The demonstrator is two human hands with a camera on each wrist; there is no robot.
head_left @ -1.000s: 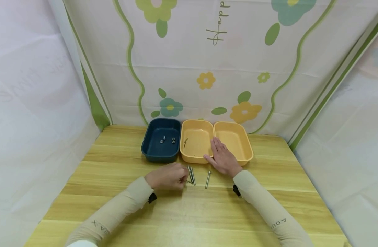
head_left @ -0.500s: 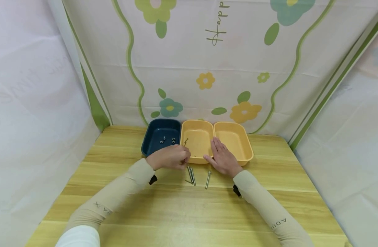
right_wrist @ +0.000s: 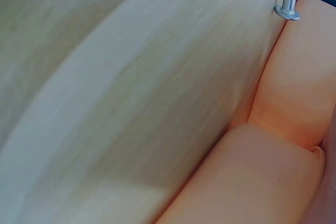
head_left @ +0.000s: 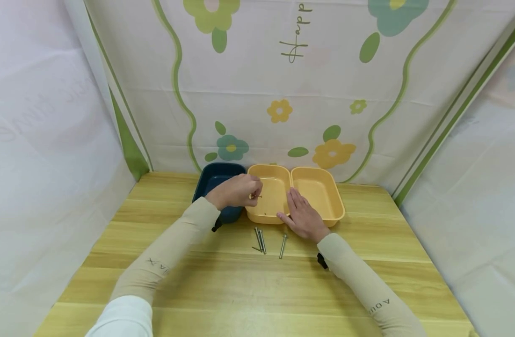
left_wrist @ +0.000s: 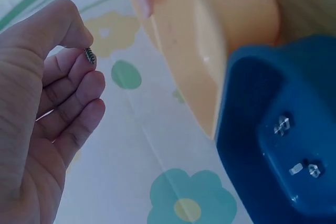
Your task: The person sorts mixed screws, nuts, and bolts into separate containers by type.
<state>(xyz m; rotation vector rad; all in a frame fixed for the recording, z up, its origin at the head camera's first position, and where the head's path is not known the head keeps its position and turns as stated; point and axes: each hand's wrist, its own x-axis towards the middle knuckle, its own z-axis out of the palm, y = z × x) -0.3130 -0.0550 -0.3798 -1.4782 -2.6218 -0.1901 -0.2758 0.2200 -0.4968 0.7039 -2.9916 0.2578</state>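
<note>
My left hand [head_left: 236, 192] is over the left side of the middle yellow bin [head_left: 269, 219]. Its thumb and index finger pinch a small screw [left_wrist: 90, 55], whose threaded end shows in the left wrist view. The other fingers curl loosely. My right hand [head_left: 305, 219] rests, fingers straight, across the adjoining rims of the middle bin and the right yellow bin [head_left: 334, 219]. On the table in front lie two long bolts side by side, one of them a bolt [head_left: 263, 241] touching a smaller screw [head_left: 257, 248]. Another long bolt [head_left: 283, 246] lies apart, to the right.
A dark blue bin [head_left: 229, 216] stands left of the yellow ones, partly covered by the left forearm. Several nuts [left_wrist: 282, 125] lie inside it. All three bins line up on the wooden table [head_left: 257, 290] against a flowered cloth backdrop [head_left: 240, 93].
The left hand has lifted from beside the bolts on the table and moved forward over the middle yellow bin, carrying the screw. The right hand has stayed in place.
</note>
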